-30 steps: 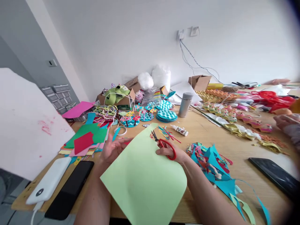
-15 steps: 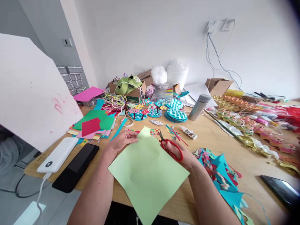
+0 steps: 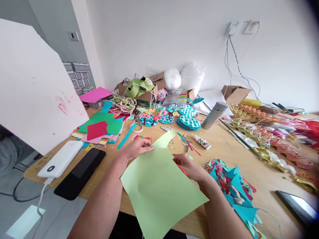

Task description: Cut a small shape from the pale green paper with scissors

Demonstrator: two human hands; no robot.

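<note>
My left hand (image 3: 140,150) pinches the upper left edge of a light green sheet of paper (image 3: 161,189), near a strip at its top (image 3: 163,140) that bears a faint drawn outline. That strip leans to the right, and I cannot tell how far it is cut from the sheet. At the sheet's right edge, my right hand (image 3: 190,168) is closed on red-handled scissors (image 3: 181,170). Most of the scissors, blades included, are hidden by the paper and the hand. Beyond the hands lie thin coloured strips (image 3: 188,142) and a white glue bottle (image 3: 201,141).
Coloured paper (image 3: 113,122), a power bank (image 3: 61,159) and a black phone (image 3: 81,172) lie left. Blue wavy paper rounds (image 3: 188,122) and a silver bottle (image 3: 214,114) stand behind. Right are paper scraps (image 3: 231,182), another phone (image 3: 297,205) and rows of decorated crafts (image 3: 269,136).
The scissors have gone from plain view above the sheet to mostly behind its right edge. The top strip of paper has swung up and right. The camera view has shifted slightly.
</note>
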